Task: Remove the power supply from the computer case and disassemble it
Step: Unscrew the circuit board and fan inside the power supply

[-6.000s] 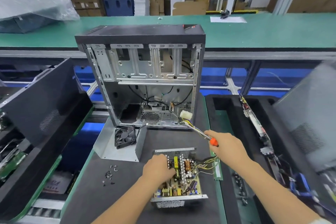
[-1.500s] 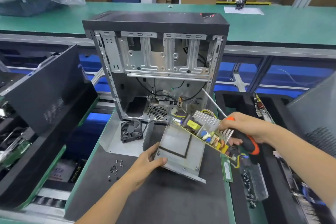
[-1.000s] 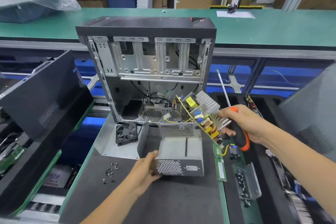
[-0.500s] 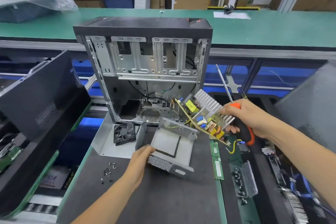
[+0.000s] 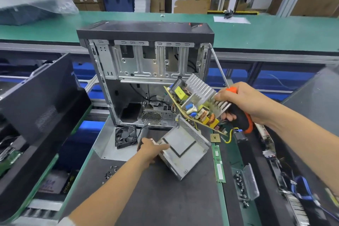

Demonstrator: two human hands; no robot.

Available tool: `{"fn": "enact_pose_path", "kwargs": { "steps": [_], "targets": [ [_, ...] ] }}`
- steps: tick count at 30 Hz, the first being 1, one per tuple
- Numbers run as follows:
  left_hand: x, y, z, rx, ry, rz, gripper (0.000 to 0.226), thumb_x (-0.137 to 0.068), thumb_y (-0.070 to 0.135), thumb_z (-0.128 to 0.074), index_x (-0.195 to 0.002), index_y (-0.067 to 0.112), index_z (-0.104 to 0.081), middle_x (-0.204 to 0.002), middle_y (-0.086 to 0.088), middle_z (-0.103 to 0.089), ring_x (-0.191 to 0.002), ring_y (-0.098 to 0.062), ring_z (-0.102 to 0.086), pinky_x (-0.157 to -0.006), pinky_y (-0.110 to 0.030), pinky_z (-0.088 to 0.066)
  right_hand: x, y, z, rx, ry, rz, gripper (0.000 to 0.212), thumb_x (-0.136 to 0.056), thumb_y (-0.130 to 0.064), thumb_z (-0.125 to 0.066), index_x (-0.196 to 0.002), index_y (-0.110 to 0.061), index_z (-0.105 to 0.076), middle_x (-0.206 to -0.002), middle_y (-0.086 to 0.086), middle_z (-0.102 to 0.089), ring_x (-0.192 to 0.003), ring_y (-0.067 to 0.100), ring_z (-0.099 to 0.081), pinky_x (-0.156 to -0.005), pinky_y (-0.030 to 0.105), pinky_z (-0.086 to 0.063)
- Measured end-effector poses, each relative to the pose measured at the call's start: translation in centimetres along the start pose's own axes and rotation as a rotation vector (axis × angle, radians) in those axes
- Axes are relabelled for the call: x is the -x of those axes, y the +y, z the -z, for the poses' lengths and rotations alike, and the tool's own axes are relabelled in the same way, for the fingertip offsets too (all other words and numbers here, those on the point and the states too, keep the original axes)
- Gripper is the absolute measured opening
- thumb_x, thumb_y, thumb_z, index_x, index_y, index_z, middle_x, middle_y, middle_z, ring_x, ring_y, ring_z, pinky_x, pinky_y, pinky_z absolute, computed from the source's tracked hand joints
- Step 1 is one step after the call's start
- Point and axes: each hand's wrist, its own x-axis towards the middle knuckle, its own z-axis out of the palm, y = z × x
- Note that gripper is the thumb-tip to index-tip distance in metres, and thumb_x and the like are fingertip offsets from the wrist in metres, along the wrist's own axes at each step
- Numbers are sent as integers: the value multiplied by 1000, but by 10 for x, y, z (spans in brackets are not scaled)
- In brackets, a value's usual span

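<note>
The open computer case [image 5: 146, 60] stands upright at the back of the black mat. In front of it my left hand [image 5: 152, 149] grips the near-left edge of the bare metal power supply housing [image 5: 185, 150], which is tilted off the mat. My right hand [image 5: 244, 101] holds the power supply circuit board [image 5: 194, 104] by its finned heatsink, lifted clear of the housing, and also grips an orange-and-black screwdriver [image 5: 238, 115] whose shaft points up and left. Yellow wires hang from the board's lower right end.
The power supply cover with its black fan [image 5: 125, 136] lies left of the housing. Several loose screws [image 5: 110, 171] lie on the mat [image 5: 156, 198]. A RAM stick [image 5: 219, 163] and a clear screw box [image 5: 245, 183] lie to the right. Black side panels [image 5: 36, 108] lean on both sides.
My right hand has lifted the circuit board out of the housing and raised it higher to the right. My left hand has turned and tilted the housing on the mat.
</note>
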Motion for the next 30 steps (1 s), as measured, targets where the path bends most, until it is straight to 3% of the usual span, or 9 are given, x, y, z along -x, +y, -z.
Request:
{"fn": "enact_pose_path", "kwargs": {
  "steps": [3,5,8,11,16,19,22,25,30],
  "targets": [
    [1,4,-1,-206,68,-2,11,-88,6,-56,-92,2,-46,-78,-12,-50,-74,-25,-52,-72,-36,-54,2,-1,0,37,-4,-9,32,-88,-16,-61,-56,-18,-65,-52,19,-60,-39,21,-53,-42,24,-45],
    [0,15,2,-526,141,-136,24,-90,10,-52,-69,6,-40,-67,-6,-47,-77,-27,-55,-59,-26,-44,3,-2,2,49,-8,-18,33,-88,-18,-62,-55,-20,-66,-50,16,-60,-40,21,-54,-43,24,-46],
    [-2,31,6,-673,74,-151,11,-94,7,-46,-86,1,-41,-69,-11,-56,-78,-36,-70,-37,-22,-44,4,-4,4,57,-6,-28,33,-87,-19,-63,-54,-20,-66,-50,17,-60,-39,21,-54,-43,24,-47],
    [-9,35,6,-640,86,-122,19,-96,6,-45,-111,-2,-37,-98,-22,-62,-75,-42,-71,-51,-39,-58,5,-5,5,58,-1,-36,32,-87,-19,-63,-55,-19,-66,-51,17,-60,-40,21,-55,-43,24,-47],
    [-19,34,11,-479,235,-220,29,-97,22,-58,-107,2,-39,-98,-15,-55,-65,-25,-56,-39,-31,-45,6,-1,1,88,-36,-35,35,-87,-21,-62,-52,-20,-64,-54,20,-62,-40,22,-55,-45,24,-47],
    [-19,30,14,-442,288,-312,28,-93,23,-63,-101,7,-43,-92,-8,-55,-76,-21,-48,-60,-29,-37,5,6,-5,124,-58,-70,30,-86,-21,-63,-57,-15,-63,-55,21,-61,-42,25,-57,-44,25,-47],
    [-10,34,15,-480,283,-368,17,-96,21,-56,-99,4,-51,-93,-9,-60,-85,-24,-50,-69,-30,-37,5,19,-18,188,-77,-120,25,-84,-19,-63,-60,-11,-61,-55,23,-63,-43,25,-59,-43,23,-45],
    [15,47,20,-332,331,-488,45,-102,36,-42,-75,4,-57,-77,-10,-63,-73,-27,-55,-58,-31,-40,7,34,-37,274,-75,-154,27,-82,-15,-60,-56,-13,-54,-51,18,-63,-42,24,-61,-42,20,-43],
    [51,60,26,151,-190,-186,72,-90,73,-34,-103,10,-65,-100,-13,-72,-83,-26,-72,-63,-33,-57,8,49,-63,467,11,-109,29,-83,-14,-56,-55,-11,-50,-46,7,-63,-39,15,-62,-40,15,-42]
  ]
}}
